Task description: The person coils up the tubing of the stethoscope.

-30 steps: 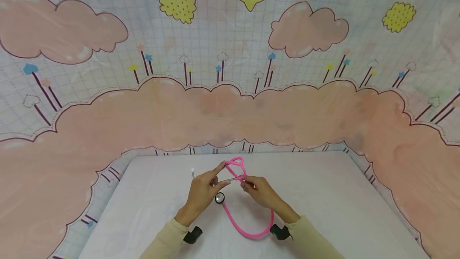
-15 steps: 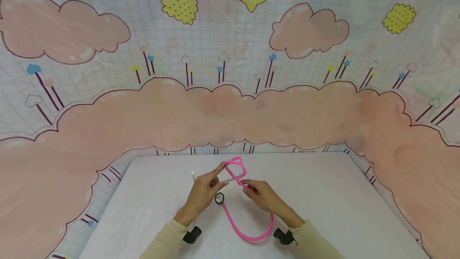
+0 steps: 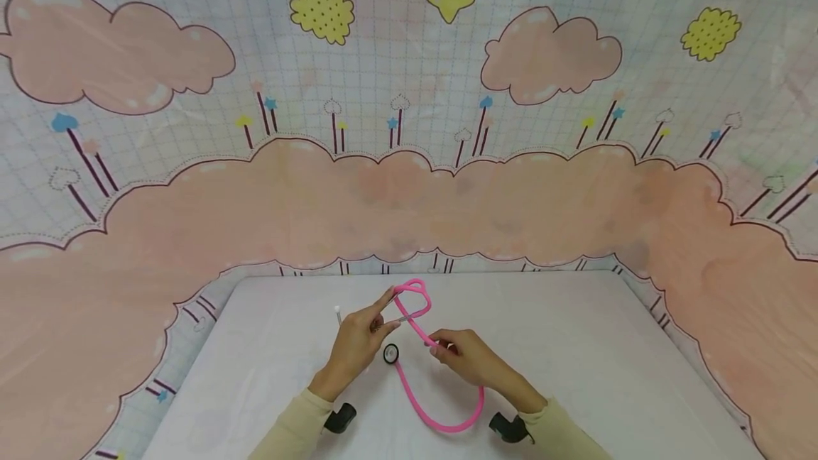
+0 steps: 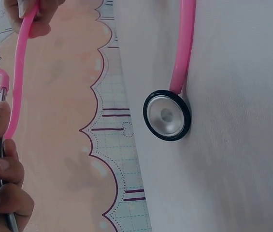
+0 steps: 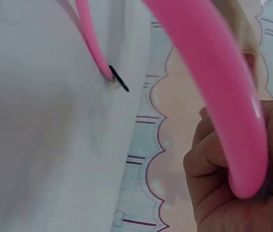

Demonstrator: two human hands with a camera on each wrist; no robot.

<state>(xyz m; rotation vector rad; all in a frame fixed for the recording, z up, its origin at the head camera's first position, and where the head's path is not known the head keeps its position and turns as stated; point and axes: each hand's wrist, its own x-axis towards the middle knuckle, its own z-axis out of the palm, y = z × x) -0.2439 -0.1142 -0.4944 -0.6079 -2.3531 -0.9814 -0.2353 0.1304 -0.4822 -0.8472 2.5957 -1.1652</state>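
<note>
A stethoscope with pink tubing (image 3: 445,429) is held between both hands. My left hand (image 3: 356,336) grips its metal ear tubes (image 4: 2,159), with one white ear tip (image 3: 338,310) sticking out past the hand. Beyond the left fingertips the pink tubing makes a loop and crosses the metal. My right hand (image 3: 465,355) pinches the tubing just below that loop; in the right wrist view the tube (image 5: 223,92) runs thick across the curled fingers. The round chest piece (image 4: 166,115), silver with a black rim, lies on the white table, its tubing curving round toward the right hand.
The white tabletop (image 3: 607,346) spreads around the hands. Behind it hangs a backdrop (image 3: 383,204) printed with clouds and stars. Black devices (image 3: 509,428) are worn at both wrists, near the cuffs.
My right hand has slid down and right along the tubing, away from the loop, so more pink tube shows between the hands. The left hand has shifted slightly left.
</note>
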